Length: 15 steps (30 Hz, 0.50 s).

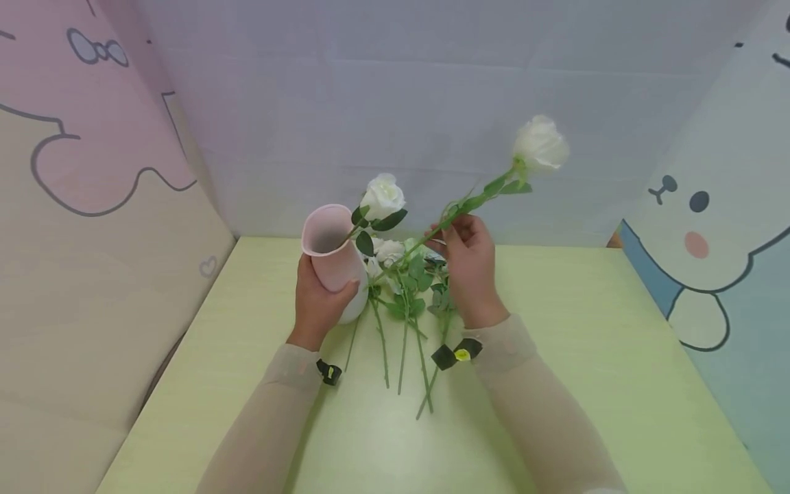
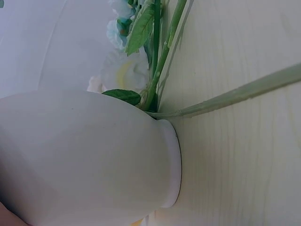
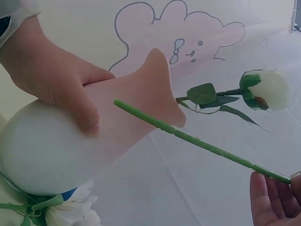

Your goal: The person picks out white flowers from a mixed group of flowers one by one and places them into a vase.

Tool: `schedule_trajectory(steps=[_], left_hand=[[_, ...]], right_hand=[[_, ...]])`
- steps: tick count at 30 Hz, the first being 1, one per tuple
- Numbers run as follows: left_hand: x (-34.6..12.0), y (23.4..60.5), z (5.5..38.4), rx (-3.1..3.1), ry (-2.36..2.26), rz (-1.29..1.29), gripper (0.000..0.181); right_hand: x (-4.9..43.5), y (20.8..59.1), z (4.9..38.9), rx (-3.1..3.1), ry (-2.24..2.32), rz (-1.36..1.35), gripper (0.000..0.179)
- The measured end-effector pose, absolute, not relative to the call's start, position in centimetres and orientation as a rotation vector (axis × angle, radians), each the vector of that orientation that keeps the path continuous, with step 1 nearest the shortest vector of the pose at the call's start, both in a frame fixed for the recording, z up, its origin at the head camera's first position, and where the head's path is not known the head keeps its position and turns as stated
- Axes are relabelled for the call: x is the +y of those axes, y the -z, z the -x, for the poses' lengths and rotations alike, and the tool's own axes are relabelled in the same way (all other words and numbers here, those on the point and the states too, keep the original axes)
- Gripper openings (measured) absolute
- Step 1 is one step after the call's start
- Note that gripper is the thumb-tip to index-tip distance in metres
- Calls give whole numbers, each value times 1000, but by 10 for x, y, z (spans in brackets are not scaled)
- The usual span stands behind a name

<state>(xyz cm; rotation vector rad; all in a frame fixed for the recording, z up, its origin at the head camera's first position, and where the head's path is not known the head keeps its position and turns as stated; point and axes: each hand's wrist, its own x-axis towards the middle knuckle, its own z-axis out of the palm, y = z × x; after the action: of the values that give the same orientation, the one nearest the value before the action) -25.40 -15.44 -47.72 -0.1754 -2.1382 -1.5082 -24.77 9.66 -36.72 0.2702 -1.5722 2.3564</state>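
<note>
1. The left hand (image 1: 317,302) grips the vase (image 1: 336,271).
2. One rose (image 1: 378,202) leans from the vase's mouth.
3. The right hand (image 1: 474,264) pinches a second rose (image 1: 474,202) by its stem, outside the vase.
4. Other roses (image 1: 389,253) lie on the table (image 1: 555,329).

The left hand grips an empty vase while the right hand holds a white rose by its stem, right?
The vase isn't empty: the right wrist view shows one white rose in its mouth. The left hand does grip the vase, and the right hand holds another white rose by its stem.
</note>
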Motion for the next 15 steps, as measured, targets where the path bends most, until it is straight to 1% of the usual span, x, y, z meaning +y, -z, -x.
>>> schedule_trajectory(steps=[7,15], left_hand=[[-155,478,255,-2142,1482,174,97],[-155,479,255,-2123,1501,184,97]], right_hand=[[102,359,255,-1473,-2371,-293,9],[102,344,259,-1357,-2389,-270,7]])
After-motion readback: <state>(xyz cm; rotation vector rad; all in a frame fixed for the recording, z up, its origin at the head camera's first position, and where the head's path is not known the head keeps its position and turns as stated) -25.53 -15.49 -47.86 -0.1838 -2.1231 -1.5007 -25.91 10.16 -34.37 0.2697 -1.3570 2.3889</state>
